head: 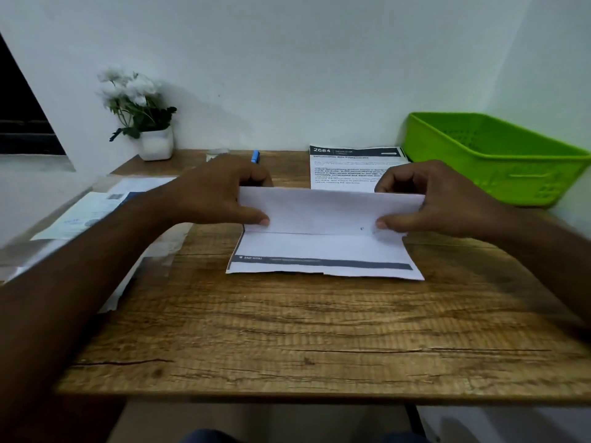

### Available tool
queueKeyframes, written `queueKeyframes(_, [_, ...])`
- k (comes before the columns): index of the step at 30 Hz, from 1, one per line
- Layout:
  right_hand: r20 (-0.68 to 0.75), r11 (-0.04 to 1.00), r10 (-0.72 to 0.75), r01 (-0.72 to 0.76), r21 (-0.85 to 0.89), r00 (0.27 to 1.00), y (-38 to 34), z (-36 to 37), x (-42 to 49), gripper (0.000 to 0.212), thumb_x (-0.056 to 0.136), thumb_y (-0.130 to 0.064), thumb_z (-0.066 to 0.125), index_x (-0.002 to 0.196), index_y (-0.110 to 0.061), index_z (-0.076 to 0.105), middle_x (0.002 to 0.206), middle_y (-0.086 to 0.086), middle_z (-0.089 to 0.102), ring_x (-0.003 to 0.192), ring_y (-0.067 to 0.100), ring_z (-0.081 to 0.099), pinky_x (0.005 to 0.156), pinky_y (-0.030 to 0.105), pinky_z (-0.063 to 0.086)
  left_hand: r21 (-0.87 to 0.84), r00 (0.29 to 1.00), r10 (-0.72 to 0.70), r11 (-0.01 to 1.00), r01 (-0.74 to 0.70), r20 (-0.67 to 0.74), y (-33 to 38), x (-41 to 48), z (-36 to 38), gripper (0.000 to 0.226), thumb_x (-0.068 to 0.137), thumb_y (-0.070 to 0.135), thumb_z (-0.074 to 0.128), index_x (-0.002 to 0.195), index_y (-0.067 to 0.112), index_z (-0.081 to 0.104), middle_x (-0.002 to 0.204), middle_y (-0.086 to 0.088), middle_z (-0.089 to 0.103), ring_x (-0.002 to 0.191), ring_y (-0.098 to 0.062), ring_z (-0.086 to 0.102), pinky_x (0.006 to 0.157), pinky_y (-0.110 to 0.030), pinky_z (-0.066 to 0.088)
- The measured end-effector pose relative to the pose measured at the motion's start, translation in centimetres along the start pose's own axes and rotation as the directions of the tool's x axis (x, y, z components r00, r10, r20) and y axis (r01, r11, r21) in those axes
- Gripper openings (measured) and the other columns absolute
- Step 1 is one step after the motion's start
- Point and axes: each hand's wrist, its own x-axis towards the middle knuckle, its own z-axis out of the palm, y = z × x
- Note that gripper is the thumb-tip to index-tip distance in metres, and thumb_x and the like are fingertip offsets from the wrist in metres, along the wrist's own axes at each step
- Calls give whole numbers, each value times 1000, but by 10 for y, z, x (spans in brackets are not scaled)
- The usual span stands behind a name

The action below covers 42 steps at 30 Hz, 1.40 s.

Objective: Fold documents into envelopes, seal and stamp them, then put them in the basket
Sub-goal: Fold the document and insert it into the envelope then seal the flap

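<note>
A white printed document (323, 247) lies in the middle of the wooden table (303, 340), its upper part folded over toward me, a dark footer band showing near its front edge. My left hand (217, 193) pinches the folded flap at its left end, thumb on top. My right hand (447, 199) pinches the flap's right end the same way. A stack of further printed documents (345, 167) lies behind, partly hidden by the fold and my right hand. The green plastic basket (499, 155) stands at the back right.
Envelopes and papers in clear sleeves (96, 212) lie at the left edge of the table. A blue pen (255, 156) sits at the back centre. A white pot of white flowers (144, 123) stands at the back left against the wall.
</note>
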Motion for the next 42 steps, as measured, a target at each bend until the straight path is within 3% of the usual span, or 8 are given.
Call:
queueKeyframes(4, [84,992,-49,58,-113,995,7,-2,1,31,73,5,79,80,-24,68,80,-11,69,74,5,63,68,15,47,-14,993,12,1000,-11,118,-1,-1,1,31,67,41,84,88,27,66,88,14,65,91,3,55,73,-7,43])
queueKeyframes(9, [319,983,-2,60,-172,948,9,-4,-3,26,73,-27,85,96,-29,72,103,-9,70,100,13,65,81,32,50,-147,972,42,989,-7,233,1,-4,1,66,51,84,61,91,32,71,96,15,69,93,-5,61,83,-31,52])
queueKeyframes(13, [394,987,-2,65,-147,919,5,-6,-5,44,69,-61,74,104,-36,69,118,-15,64,116,11,58,88,31,48,-98,968,4,995,22,251,0,0,6,58,57,75,64,99,36,65,93,15,67,89,-2,60,80,-31,52])
queueKeyframes(19, [231,967,-173,210,-146,957,-3,24,-5,34,89,-35,68,123,-30,66,136,-10,54,126,9,51,96,35,48,-94,958,36,995,-10,284,12,4,22,50,68,54,72,112,34,58,87,11,60,80,-2,56,64,-13,44])
queueKeyframes(23, [367,949,-148,237,-208,918,-10,42,-3,49,94,-38,59,142,-38,47,161,-11,22,144,2,27,117,33,29,-122,955,67,992,-33,290,21,5,27,45,66,54,70,106,37,58,87,11,60,77,-1,56,62,-15,44])
queueKeyframes(26, [454,949,-97,219,-226,886,-10,49,-5,45,100,-41,47,144,-45,40,163,-14,6,146,0,20,118,37,28,-128,950,39,992,1,311,21,5,29,49,66,53,69,109,33,58,85,6,60,74,-3,53,62,-19,42])
queueKeyframes(32, [388,966,-39,134,-220,921,-3,43,-27,43,99,-42,43,141,-45,44,157,-16,26,144,-8,17,122,27,16,-61,974,1,998,13,227,15,-8,32,52,64,59,63,111,35,60,88,11,57,80,-5,52,68,-19,41])
queueKeyframes(42, [9,985,14,-13,-171,1000,7,10,-63,17,79,-26,77,96,-28,79,110,-15,72,106,-4,64,95,32,52,110,997,-69,992,65,36,16,-54,36,54,75,69,48,116,39,64,115,19,54,101,3,48,79,-11,39])
